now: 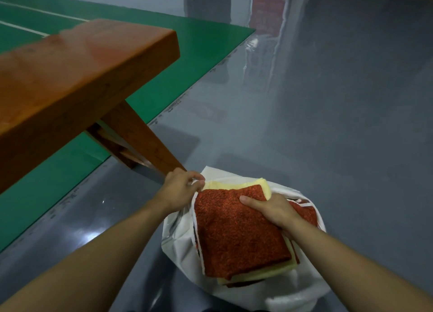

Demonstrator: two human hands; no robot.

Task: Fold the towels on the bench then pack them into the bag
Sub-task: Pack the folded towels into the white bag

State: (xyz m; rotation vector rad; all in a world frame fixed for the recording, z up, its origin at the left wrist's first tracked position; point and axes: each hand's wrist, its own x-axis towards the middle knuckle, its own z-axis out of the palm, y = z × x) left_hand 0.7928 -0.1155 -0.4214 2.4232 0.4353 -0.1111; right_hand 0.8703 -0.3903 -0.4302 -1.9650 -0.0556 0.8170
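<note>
The wooden bench [77, 77] fills the upper left, its visible top carrying no towels, and down on the grey floor [328, 100] sits the white bag [178, 243], mouth gaping. This looks like the packing step: a folded stack is halfway in, the red towel [234, 236] on top, a pale yellow towel [236, 184] poking out beneath it, more layers under that. The right hand [274, 209] clamps the stack from the right edge, thumb flat across the red pile, fingers wrapped underneath. The left hand [181, 186] pinches the bag's rim at the far left corner, tugging the opening wide. Next, by the look of it, the stack needs easing straight down while that rim is held taut, so the folds don't catch and spill open.
</note>
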